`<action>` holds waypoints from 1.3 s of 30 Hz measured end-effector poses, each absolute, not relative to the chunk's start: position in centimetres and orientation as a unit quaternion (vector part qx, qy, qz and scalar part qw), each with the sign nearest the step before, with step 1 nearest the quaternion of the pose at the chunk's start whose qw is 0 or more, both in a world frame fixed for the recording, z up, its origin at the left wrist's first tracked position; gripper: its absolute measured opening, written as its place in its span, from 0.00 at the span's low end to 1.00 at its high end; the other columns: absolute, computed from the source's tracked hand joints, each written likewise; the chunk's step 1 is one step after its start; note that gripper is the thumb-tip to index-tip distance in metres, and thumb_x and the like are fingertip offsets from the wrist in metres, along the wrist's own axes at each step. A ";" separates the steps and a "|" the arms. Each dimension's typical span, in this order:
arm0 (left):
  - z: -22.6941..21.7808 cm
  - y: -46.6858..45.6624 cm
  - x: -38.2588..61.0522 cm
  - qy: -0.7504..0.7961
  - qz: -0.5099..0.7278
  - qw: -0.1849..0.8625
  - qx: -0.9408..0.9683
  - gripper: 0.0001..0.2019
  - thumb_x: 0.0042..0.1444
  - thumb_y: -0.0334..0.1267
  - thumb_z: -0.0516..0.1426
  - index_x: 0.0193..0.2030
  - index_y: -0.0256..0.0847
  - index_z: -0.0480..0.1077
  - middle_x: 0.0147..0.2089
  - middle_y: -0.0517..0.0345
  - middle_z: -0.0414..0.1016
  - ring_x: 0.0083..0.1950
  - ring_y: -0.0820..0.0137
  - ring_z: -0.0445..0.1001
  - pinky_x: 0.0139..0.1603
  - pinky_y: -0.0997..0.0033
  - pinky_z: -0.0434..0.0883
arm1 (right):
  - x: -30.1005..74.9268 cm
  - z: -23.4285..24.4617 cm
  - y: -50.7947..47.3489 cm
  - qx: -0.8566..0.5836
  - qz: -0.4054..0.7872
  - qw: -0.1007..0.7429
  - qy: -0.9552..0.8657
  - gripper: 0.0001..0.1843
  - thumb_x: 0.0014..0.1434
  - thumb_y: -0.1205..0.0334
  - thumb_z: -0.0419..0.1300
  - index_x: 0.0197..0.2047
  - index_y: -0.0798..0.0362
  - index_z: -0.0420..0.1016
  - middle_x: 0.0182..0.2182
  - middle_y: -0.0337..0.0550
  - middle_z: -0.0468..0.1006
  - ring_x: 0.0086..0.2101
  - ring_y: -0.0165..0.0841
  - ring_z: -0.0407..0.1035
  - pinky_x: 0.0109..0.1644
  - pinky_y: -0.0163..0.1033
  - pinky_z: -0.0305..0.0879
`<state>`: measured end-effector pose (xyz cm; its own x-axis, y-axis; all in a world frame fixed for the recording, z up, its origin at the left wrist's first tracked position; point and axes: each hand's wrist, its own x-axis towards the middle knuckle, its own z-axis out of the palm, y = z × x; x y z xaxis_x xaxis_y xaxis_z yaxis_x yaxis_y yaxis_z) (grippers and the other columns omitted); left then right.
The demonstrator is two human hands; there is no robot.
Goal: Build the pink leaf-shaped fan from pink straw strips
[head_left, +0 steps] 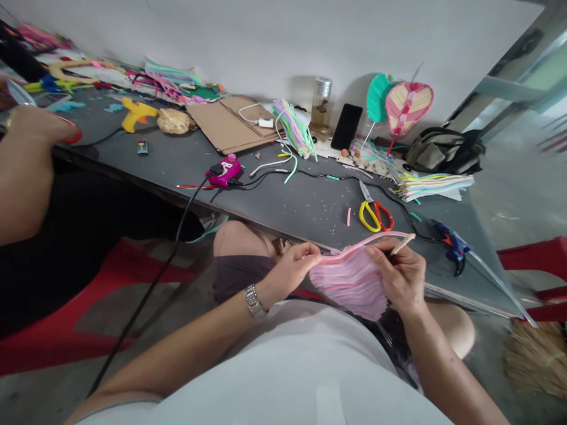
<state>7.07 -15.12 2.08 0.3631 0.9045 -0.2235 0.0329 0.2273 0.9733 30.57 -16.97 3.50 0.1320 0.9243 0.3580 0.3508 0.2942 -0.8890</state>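
Observation:
A lilac-pink fan-shaped piece (349, 282), made of fuzzy stems laid side by side, hangs between my hands in front of my lap. My left hand (296, 264) pinches its left upper corner, thumb against fingers. My right hand (402, 276) grips its right side with the thumb on the face. Along the upper edge a pink fuzzy stem (381, 235) arches up, its pale end sticking out past my right fingers. Beyond the piece, scissors (370, 216) with one yellow and one red handle lie on the table.
A blue glue gun (454, 243) lies by the table's right edge. Behind are stem bundles (436, 185), a phone (346, 127), finished leaf-shaped fans (408, 107) and cardboard (230, 127). Left are a magenta power strip (225, 171), yellow glue gun (136, 115) and another person's arm (26, 171).

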 end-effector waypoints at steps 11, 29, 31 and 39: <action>1.4 -15.7 8.5 0.404 0.450 0.724 0.333 0.19 0.55 0.52 0.62 0.44 0.38 0.74 0.37 0.57 0.74 0.40 0.67 0.71 0.45 0.66 0.68 | 31.3 3.7 -17.8 -0.552 0.231 0.561 -0.572 0.09 0.60 0.56 0.70 0.31 0.51 0.82 0.25 0.37 0.77 0.26 0.29 0.66 0.32 0.35 0.62; 2.0 -16.0 8.8 0.416 0.458 0.652 0.439 0.14 0.53 0.47 0.64 0.30 0.39 0.70 0.30 0.62 0.65 0.34 0.72 0.59 0.36 0.71 0.57 | 31.2 3.8 -18.4 -0.548 0.241 0.539 -0.593 0.09 0.61 0.56 0.70 0.34 0.51 0.82 0.26 0.37 0.78 0.28 0.30 0.68 0.33 0.35 0.63; 1.9 -16.1 8.8 0.417 0.460 0.652 0.436 0.13 0.53 0.47 0.64 0.31 0.39 0.70 0.30 0.62 0.66 0.35 0.72 0.61 0.37 0.71 0.59 | 31.2 4.0 -18.4 -0.548 0.242 0.539 -0.592 0.10 0.61 0.55 0.70 0.33 0.51 0.82 0.26 0.38 0.78 0.28 0.31 0.68 0.33 0.35 0.63; 1.7 -16.2 9.3 0.405 0.457 0.666 0.428 0.17 0.48 0.42 0.68 0.42 0.39 0.70 0.41 0.57 0.75 0.43 0.67 0.72 0.45 0.68 0.68 | 31.2 3.9 -18.4 -0.553 0.229 0.552 -0.581 0.10 0.59 0.54 0.71 0.34 0.51 0.83 0.27 0.39 0.80 0.29 0.32 0.71 0.34 0.36 0.66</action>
